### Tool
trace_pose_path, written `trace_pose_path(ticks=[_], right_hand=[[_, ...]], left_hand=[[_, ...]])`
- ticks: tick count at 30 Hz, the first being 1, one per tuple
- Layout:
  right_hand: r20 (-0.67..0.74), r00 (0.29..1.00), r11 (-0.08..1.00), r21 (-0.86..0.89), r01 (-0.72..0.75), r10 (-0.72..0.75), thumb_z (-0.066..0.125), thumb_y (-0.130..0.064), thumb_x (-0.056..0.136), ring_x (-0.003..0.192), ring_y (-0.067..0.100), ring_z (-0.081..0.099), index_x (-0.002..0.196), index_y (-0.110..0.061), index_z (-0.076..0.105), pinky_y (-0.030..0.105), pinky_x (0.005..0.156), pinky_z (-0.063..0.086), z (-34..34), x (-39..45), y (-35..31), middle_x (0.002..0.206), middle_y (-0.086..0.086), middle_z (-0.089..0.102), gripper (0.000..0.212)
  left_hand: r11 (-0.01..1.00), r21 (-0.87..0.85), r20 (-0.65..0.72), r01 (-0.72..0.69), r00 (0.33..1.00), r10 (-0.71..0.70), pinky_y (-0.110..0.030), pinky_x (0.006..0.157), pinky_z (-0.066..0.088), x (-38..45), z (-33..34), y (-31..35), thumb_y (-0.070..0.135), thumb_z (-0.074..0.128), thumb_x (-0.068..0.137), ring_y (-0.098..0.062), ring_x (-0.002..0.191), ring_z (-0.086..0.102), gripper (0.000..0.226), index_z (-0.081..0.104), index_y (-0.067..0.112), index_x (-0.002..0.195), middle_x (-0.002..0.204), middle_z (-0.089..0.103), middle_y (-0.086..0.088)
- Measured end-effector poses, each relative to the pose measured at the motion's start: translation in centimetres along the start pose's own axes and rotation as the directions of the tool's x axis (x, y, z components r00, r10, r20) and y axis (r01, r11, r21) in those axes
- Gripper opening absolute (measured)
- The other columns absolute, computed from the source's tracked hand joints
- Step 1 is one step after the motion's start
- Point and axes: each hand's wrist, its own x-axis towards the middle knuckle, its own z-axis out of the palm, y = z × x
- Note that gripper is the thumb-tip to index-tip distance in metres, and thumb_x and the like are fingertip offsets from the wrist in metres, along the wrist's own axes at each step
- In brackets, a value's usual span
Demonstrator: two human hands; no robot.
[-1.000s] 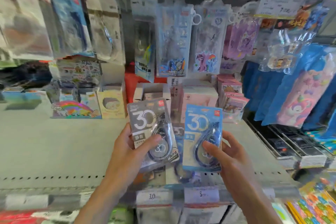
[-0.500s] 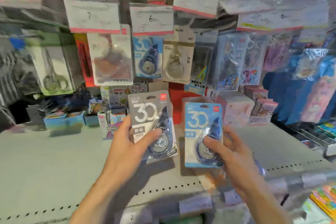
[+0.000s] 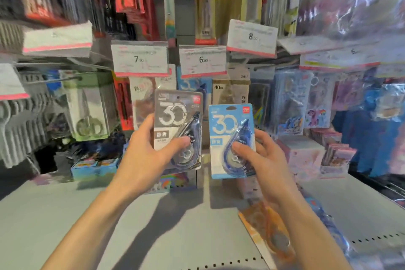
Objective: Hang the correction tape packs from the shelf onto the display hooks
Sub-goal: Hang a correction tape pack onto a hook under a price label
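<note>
Gripping one pack apiece: left hand (image 3: pixel 144 160) the grey pack (image 3: pixel 177 116), right hand (image 3: pixel 263 160) the blue pack (image 3: pixel 230 129).

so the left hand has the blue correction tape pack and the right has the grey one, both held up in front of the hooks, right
Not quite: the colours are swapped. In the head view the left hand holds the grey correction tape pack and the right hand holds the blue correction tape pack. Both are indeed held up in front of the hanging display.
</note>
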Motion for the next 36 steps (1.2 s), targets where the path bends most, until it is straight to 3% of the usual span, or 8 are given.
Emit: trace_pose_path(ticks=[4, 10, 16, 21, 26, 30, 33, 36], right_hand=[[0.035, 0.997, 0.998, -0.016, 0.064, -0.064, 0.078, -0.013, 0.089, 0.092, 0.020, 0.080, 0.126, -0.015, 0.064, 0.036, 0.077, 0.059, 0.7, 2.7, -2.5, 0.104, 0.003, 0.082, 0.040], [0.112, 0.990, 0.993, 0.089, 0.072, -0.082, 0.074, -0.012, 0.089, 0.099, 0.027, 0.078, 0.127, -0.009, 0.065, 0.046, 0.089, 0.059, 1.1, 3.6, -5.0, 0.110, 0.009, 0.081, 0.039], [0.193, 0.971, 0.975, 0.199, 0.103, -0.142, 0.074, -0.019, 0.076, 0.087, 0.022, 0.078, 0.124, -0.004, 0.064, 0.032, 0.068, 0.063, 0.9, 3.1, -6.3, 0.105, 0.009, 0.081, 0.051], [0.118, 0.978, 0.984, 0.080, 0.161, -0.170, 0.080, -0.021, 0.076, 0.100, 0.027, 0.078, 0.128, -0.013, 0.064, 0.042, 0.085, 0.062, 0.4, 3.2, -5.0, 0.111, 0.008, 0.081, 0.054], [0.084, 0.978, 0.979, -0.055, 0.196, -0.191, 0.076, -0.006, 0.089, 0.090, 0.017, 0.079, 0.123, -0.017, 0.065, 0.024, 0.071, 0.059, 0.8, 4.5, -3.4, 0.105, 0.004, 0.081, 0.038], [0.151, 0.961, 0.957, -0.140, 0.252, -0.231, 0.074, -0.010, 0.092, 0.091, 0.013, 0.078, 0.111, -0.025, 0.066, 0.022, 0.074, 0.060, 2.5, 6.1, -3.7, 0.101, -0.004, 0.081, 0.025], [0.169, 0.951, 0.944, -0.165, 0.284, -0.257, 0.075, -0.018, 0.093, 0.097, 0.004, 0.076, 0.113, -0.038, 0.062, 0.014, 0.075, 0.057, 3.9, 7.4, -4.3, 0.104, -0.012, 0.081, 0.031], [0.137, 0.957, 0.946, -0.168, 0.277, -0.256, 0.077, -0.022, 0.091, 0.099, -0.002, 0.074, 0.121, -0.038, 0.058, 0.011, 0.073, 0.055, 4.9, 8.3, -4.5, 0.110, -0.011, 0.078, 0.039]], left_hand=[[0.998, 0.055, -0.015, -0.011, 1.000, 0.012, -0.035, 0.089, 0.057, 0.6, -0.6, 0.6, 0.021, 0.081, 0.088, -0.006, 0.098, 0.075, 0.036, 0.063, 0.039, 0.113, 0.107, 0.078, 0.020], [0.998, 0.061, -0.017, -0.033, 0.999, 0.034, -0.041, 0.095, 0.057, 0.9, -0.6, 1.0, 0.035, 0.078, 0.080, -0.004, 0.101, 0.073, 0.039, 0.062, 0.042, 0.115, 0.110, 0.077, 0.021], [0.991, 0.047, -0.032, -0.125, 0.991, 0.127, -0.040, 0.091, 0.057, 1.7, -1.0, 1.8, 0.041, 0.077, 0.079, -0.005, 0.103, 0.073, 0.039, 0.062, 0.050, 0.115, 0.113, 0.076, 0.020], [0.984, -0.005, -0.087, -0.179, 0.980, 0.177, -0.035, 0.089, 0.058, 2.5, -1.8, 2.5, 0.039, 0.078, 0.080, -0.009, 0.103, 0.075, 0.041, 0.062, 0.048, 0.116, 0.113, 0.077, 0.017], [0.977, -0.040, -0.099, -0.212, 0.973, 0.207, -0.026, 0.086, 0.060, 2.9, -2.4, 3.0, 0.033, 0.078, 0.081, -0.009, 0.102, 0.075, 0.044, 0.062, 0.040, 0.120, 0.113, 0.077, 0.016], [0.973, -0.060, -0.092, -0.224, 0.972, 0.218, -0.023, 0.086, 0.058, 3.3, -2.5, 3.0, 0.024, 0.078, 0.082, -0.008, 0.102, 0.075, 0.045, 0.062, 0.034, 0.123, 0.113, 0.077, 0.016], [0.970, -0.075, -0.073, -0.233, 0.971, 0.227, -0.022, 0.086, 0.058, 3.5, -2.7, 2.9, 0.027, 0.079, 0.081, -0.010, 0.102, 0.075, 0.050, 0.061, 0.032, 0.128, 0.116, 0.077, 0.014], [0.968, -0.082, -0.057, -0.237, 0.971, 0.233, -0.027, 0.087, 0.060, 3.6, -2.8, 2.9, 0.037, 0.078, 0.079, -0.012, 0.103, 0.076, 0.053, 0.061, 0.035, 0.129, 0.117, 0.077, 0.014]])
